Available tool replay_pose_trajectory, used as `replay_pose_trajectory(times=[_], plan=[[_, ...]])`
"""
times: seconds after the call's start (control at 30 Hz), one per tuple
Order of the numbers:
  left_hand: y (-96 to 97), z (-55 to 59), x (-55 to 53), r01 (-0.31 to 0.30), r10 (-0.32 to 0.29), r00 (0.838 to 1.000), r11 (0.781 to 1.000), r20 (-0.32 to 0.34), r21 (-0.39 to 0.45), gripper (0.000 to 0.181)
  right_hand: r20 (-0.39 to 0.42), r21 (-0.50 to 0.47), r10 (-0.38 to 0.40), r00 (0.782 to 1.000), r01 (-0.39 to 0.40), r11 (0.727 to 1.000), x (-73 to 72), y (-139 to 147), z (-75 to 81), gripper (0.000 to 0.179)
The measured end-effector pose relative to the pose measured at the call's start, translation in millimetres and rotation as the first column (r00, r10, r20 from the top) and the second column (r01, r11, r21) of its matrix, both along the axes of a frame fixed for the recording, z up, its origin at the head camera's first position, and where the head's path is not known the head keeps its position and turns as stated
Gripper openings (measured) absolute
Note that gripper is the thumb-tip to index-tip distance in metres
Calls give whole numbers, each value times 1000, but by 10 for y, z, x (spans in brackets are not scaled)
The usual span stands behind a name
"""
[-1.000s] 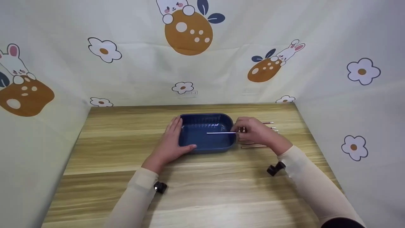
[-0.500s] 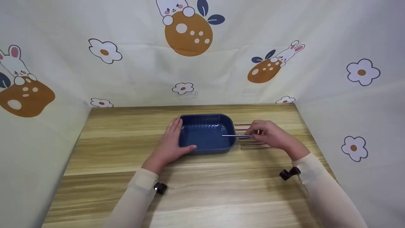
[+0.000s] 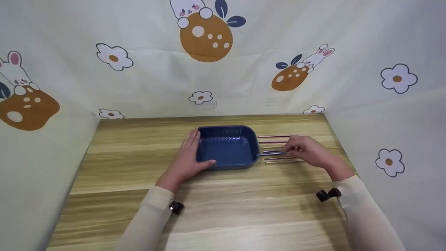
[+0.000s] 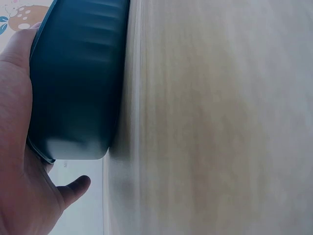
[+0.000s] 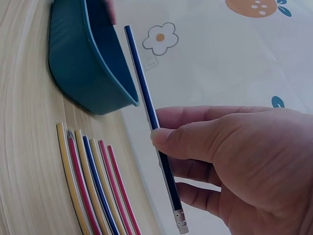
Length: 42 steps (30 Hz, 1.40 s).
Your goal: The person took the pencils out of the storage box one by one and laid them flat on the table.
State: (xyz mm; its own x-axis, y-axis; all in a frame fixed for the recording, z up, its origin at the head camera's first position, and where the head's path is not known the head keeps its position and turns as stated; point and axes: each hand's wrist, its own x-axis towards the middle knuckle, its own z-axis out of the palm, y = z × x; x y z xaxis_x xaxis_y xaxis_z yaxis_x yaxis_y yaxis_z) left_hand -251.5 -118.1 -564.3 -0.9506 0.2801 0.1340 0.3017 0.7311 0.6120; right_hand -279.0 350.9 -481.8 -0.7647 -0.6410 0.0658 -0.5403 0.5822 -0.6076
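A deep blue rectangular box (image 3: 228, 153) stands on the table, its inside facing up. My left hand (image 3: 188, 155) rests on its left end, fingers straight along that side and thumb laid on the near rim. In the left wrist view, one finger (image 4: 76, 190) extends past the box's end wall. Between thumb and fingers, my right hand (image 3: 306, 151) pinches a dark blue pencil (image 5: 146, 95) with a metal-banded eraser end. The pencil's other end overlaps the box's right rim in the head view. Below it lie several pencils (image 5: 93, 181) in yellow, red and blue, side by side.
The wood-grain table (image 3: 223, 205) runs under everything. A pale curtain (image 3: 153, 80) printed with rabbits, oranges and flowers encloses it at the back and both sides. Each sleeve carries a small black camera, one at the left wrist (image 3: 176, 207) and one at the right (image 3: 327, 194).
My right hand has moved right and slightly nearer with the blue pencil, drawing it from over the box to above the row of pencils. The left hand has stayed on the box.
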Motion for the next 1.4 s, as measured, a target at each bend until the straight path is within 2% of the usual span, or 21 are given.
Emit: replay_pose_trajectory(times=[0.27, 0.63, 1.1, 1.4], plan=[[-1, 10, 12, 2, -2, 1000, 1000, 11, -21, 128, -40, -4, -24, 999, 24, 1000, 68, 156, -71, 22], [-8, 10, 1, -7, 8, 999, 1000, 32, -23, 128, 1, 8, -66, 998, 66, 998, 94, 247, -165, 26], [-11, 27, -4, 5, -4, 999, 1000, 42, -24, 128, 31, -12, -65, 997, 65, 998, 125, 307, -472, 25], [-9, 11, -4, 11, -11, 1000, 1000, 24, -26, 129, 6, -22, -50, 999, 50, 998, 138, 328, -575, 21]])
